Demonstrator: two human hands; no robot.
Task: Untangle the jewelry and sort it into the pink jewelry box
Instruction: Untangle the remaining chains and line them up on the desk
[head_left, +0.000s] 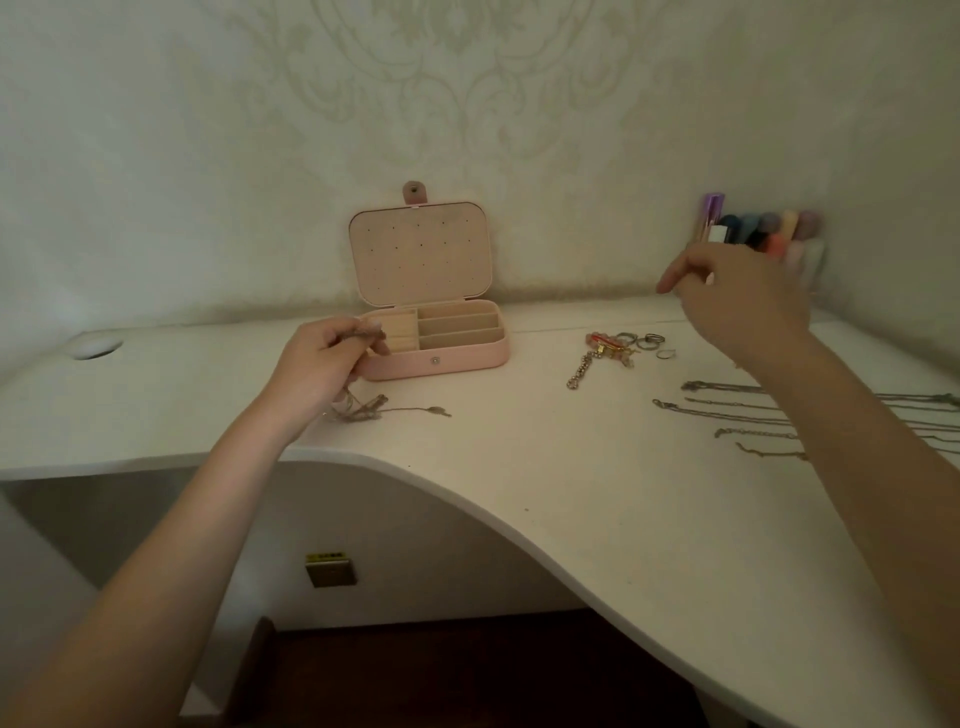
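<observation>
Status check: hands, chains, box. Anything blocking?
Left hand grips tangled chain, part trailing on desk. Right hand raised, holding nothing visible. Pink jewelry box open; laid-out chains and rings unsorted. Nothing blocking.

The left hand is raised with its fingers curled in a pinch, while the right hand hangs higher, fingers loosely bent, forefinger extended leftward.

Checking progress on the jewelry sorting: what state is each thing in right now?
pink jewelry box: lid open, upright; visible compartments look empty.
tangled chain: held by the left hand, tail on the desk.
right hand: raised, seems to hold nothing.
straight chains: laid side by side.
rings: loose on the desk.
</observation>
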